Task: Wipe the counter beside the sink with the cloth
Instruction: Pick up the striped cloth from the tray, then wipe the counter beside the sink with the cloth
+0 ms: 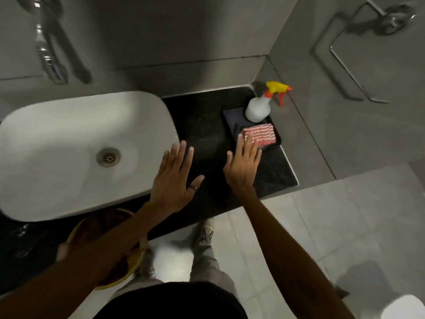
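A folded red-and-white striped cloth [262, 133] lies at the near end of a black tray [232, 118] on the dark counter [202, 125], to the right of the white sink [76, 148]. My right hand [243, 166] is flat with fingers spread, and its fingertips lie over the cloth's left edge. My left hand [174, 178], a ring on one finger, hovers open over the counter at the sink's right rim and holds nothing.
A white spray bottle [258, 107] with a yellow and red trigger stands at the tray's far end, by the wall corner. A chrome tap [49, 54] hangs over the sink. A metal towel ring [358, 54] is on the right wall. Below the counter sits a yellow-rimmed bin [78, 233].
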`<action>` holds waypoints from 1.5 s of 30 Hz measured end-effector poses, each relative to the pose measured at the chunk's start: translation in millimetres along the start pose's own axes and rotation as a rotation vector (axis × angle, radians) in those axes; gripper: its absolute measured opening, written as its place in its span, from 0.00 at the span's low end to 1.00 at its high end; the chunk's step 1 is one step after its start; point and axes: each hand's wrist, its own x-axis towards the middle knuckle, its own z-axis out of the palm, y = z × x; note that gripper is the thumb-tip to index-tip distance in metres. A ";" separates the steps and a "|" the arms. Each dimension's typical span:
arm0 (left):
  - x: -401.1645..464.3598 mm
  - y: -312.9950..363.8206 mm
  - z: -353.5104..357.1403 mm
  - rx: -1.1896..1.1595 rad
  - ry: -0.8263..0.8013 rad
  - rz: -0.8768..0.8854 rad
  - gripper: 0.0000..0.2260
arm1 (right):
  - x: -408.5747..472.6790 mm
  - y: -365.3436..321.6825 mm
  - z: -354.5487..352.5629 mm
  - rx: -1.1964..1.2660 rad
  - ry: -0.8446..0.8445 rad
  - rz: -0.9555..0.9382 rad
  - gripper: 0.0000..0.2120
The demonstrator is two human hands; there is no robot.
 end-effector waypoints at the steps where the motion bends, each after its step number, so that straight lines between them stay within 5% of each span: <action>1: 22.5 12.6 7.1 0.012 -0.039 0.001 0.36 | 24.8 17.5 -0.7 0.021 -0.044 0.054 0.32; 5: 105.7 53.5 42.2 0.039 -0.188 -0.024 0.38 | 102.9 73.2 3.7 -0.009 -0.176 0.066 0.36; 10: 169.1 82.0 85.9 0.075 -0.361 -0.063 0.35 | 173.0 109.5 15.6 -0.170 -0.546 -0.365 0.36; 14: 179.2 88.9 94.7 0.023 -0.358 -0.078 0.34 | 199.7 113.2 11.1 -0.205 -0.543 -0.444 0.33; 17: 177.4 87.9 87.5 -0.273 -0.352 -0.185 0.34 | 209.2 109.4 0.6 -0.172 -0.691 -0.419 0.25; 19: 177.4 87.4 74.2 -0.583 -0.336 -0.350 0.38 | 206.8 96.9 -10.3 0.102 -0.706 -0.333 0.23; 23: 181.4 68.5 20.0 -1.221 -0.322 -0.650 0.49 | 186.8 32.8 -42.8 0.696 -0.613 -0.185 0.21; 25: 170.8 40.9 -16.9 -1.406 -0.251 -0.676 0.40 | 175.8 -12.9 -56.0 0.922 -0.609 -0.121 0.20; 28: 138.8 -13.2 -67.3 -1.407 -0.130 -0.714 0.11 | 153.0 -85.8 -73.3 1.161 -0.618 -0.125 0.20; 30: 104.4 -57.2 -102.0 -1.432 -0.016 -0.796 0.14 | 128.6 -139.6 -83.3 1.246 -0.636 -0.149 0.20; 37: -79.6 -220.6 -211.0 -1.529 0.239 -0.837 0.08 | -17.1 -325.0 -91.5 1.181 -0.710 -0.341 0.20; 45: -281.5 -343.6 -198.6 -1.382 0.097 -1.101 0.05 | -218.1 -454.0 -19.1 0.771 -0.797 -0.099 0.13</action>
